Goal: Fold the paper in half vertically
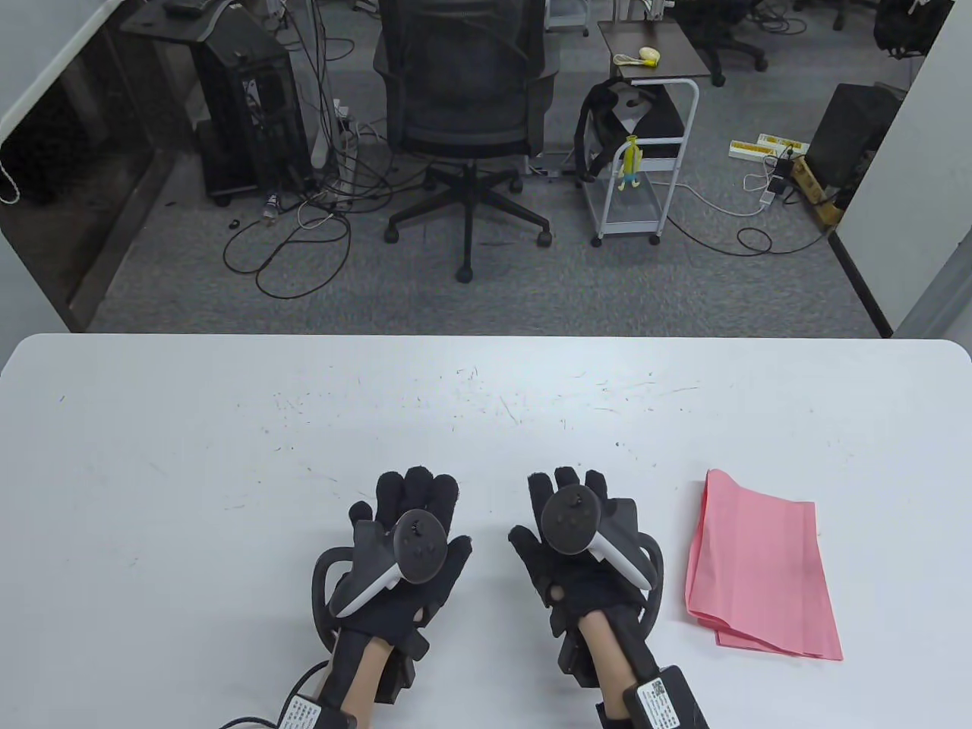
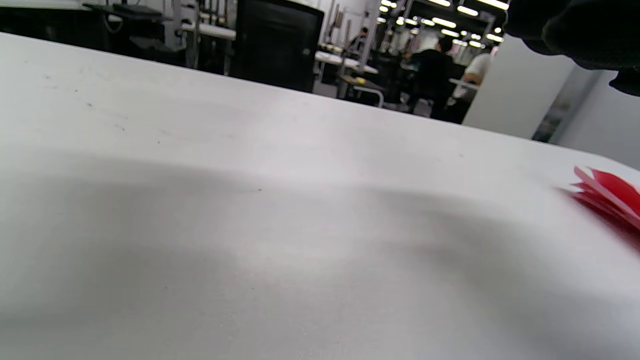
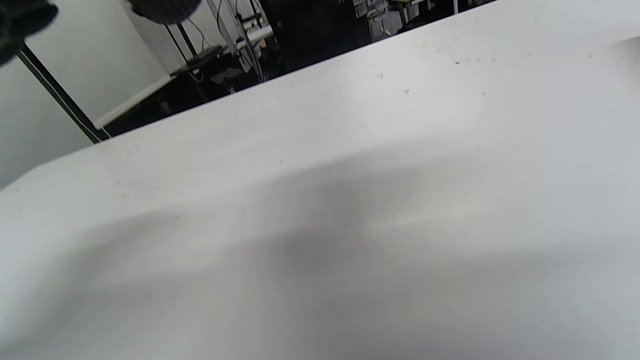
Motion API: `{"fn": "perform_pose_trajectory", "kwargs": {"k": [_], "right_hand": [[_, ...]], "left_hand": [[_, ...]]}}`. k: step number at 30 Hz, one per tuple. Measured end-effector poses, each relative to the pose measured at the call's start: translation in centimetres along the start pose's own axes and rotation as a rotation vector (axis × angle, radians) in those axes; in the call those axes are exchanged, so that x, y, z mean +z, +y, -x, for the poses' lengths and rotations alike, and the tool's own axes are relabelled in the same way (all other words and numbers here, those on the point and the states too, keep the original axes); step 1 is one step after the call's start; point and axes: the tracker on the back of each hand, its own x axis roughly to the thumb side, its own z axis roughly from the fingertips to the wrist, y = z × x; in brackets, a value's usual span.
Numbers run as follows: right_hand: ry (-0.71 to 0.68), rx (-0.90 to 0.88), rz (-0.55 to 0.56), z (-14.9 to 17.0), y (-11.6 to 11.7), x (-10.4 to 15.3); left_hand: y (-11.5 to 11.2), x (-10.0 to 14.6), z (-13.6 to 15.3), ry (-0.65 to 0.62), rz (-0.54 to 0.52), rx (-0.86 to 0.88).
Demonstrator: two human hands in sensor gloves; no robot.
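A pink paper point(image 1: 759, 566), folded into layers, lies flat on the white table point(image 1: 228, 456) at the right, just right of my right hand. Its edge shows red at the far right of the left wrist view point(image 2: 612, 192). My left hand point(image 1: 414, 501) rests palm down on the table near the front middle, fingers spread, holding nothing. My right hand point(image 1: 569, 493) rests palm down beside it, fingers spread, holding nothing, a short gap from the paper. In the wrist views only dark fingertips point(image 2: 575, 30) point(image 3: 165, 7) show at the top edge.
The table's far edge point(image 1: 486, 336) runs across the middle of the table view. Beyond it stand an office chair point(image 1: 463, 114), a white cart point(image 1: 645, 167) and a computer tower point(image 1: 243, 99) on the floor.
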Motion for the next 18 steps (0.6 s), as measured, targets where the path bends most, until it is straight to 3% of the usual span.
{"fn": "perform_pose_trajectory", "kwargs": {"k": [18], "right_hand": [[0.006, -0.019, 0.014, 1.2, 0.0, 0.2]], "left_hand": [[-0.4, -0.3, -0.3, -0.003, 0.019, -0.019]]}}
